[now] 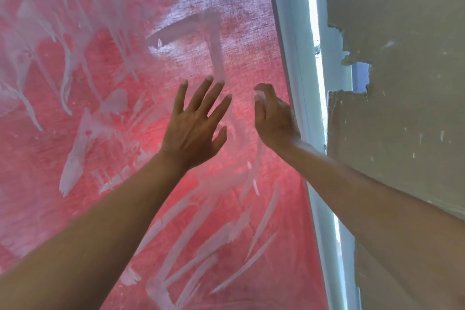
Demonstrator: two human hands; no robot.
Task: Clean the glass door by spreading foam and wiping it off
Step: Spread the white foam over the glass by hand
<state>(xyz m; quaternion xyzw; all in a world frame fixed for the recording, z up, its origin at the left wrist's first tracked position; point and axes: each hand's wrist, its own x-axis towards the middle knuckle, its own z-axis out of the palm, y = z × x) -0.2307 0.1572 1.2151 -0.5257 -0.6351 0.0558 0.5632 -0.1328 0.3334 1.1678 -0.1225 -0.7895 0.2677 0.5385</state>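
1. While both bare arms reach up from the bottom of the view, the glass door (105, 133) fills the left and middle of the picture, with a red woven fabric (246, 40) showing through it.
2. White foam (75, 163) lies on the glass in streaks, drips and smears: long runs at the upper left, a broad patch left of centre, and slanted strokes along the bottom.
3. A hazy wiped band (216, 45) runs down from the upper middle to just above the fingertips of the left hand.
4. The left hand (195, 126) is spread flat against the glass, fingers straight and apart, holding nothing.
5. The right hand (273, 118) is just beside it to the right, near the door's edge, its fingers curled inward with a dab of white foam on them; whether the fingertips touch the glass I cannot tell.
6. The white door frame (293, 63) slants down the right of the pane, with a bright gap (317, 63) along its outer side.
7. Beyond it stands a beige wall (407, 20) with peeling, torn paint (352, 58) and pale flecks.
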